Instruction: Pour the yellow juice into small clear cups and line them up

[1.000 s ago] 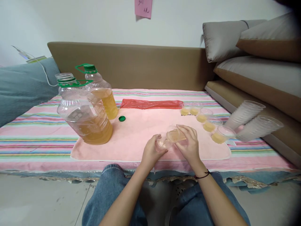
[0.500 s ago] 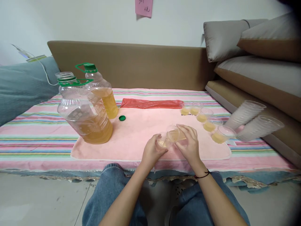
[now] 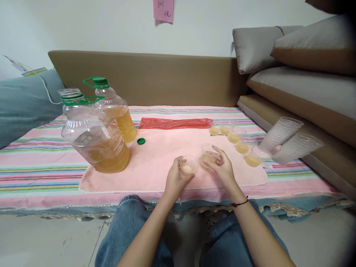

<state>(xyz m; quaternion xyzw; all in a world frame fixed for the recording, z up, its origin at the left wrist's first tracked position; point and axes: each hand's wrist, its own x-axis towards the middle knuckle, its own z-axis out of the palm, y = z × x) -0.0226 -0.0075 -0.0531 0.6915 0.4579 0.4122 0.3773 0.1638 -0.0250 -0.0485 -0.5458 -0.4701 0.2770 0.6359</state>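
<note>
My left hand (image 3: 177, 177) is closed around a clear plastic cup (image 3: 187, 167) with a little pale liquid at its bottom. Beside it, a second clear plastic cup (image 3: 208, 159), about half full of yellow liquid, is in my right hand (image 3: 222, 167), fingers curled about its right side. The two cups stand apart, both near upright over the pink towel (image 3: 155, 167). To the right is a curved row of several cups with yellow liquid; the nearest cup (image 3: 254, 159) lies closest to my right hand.
Two large jugs of yellow liquid stand left: an uncapped front jug (image 3: 102, 155) and a capped rear jug (image 3: 122, 118). A green cap (image 3: 141, 141) lies near them. A red plastic bag (image 3: 175, 124) stretches behind the towel. Stacked cups (image 3: 282, 131) lean near cushions (image 3: 303, 91) at right.
The right-hand cup was tilted against the left-hand cup's rim; now it is upright and separate. The view has shifted slightly right.
</note>
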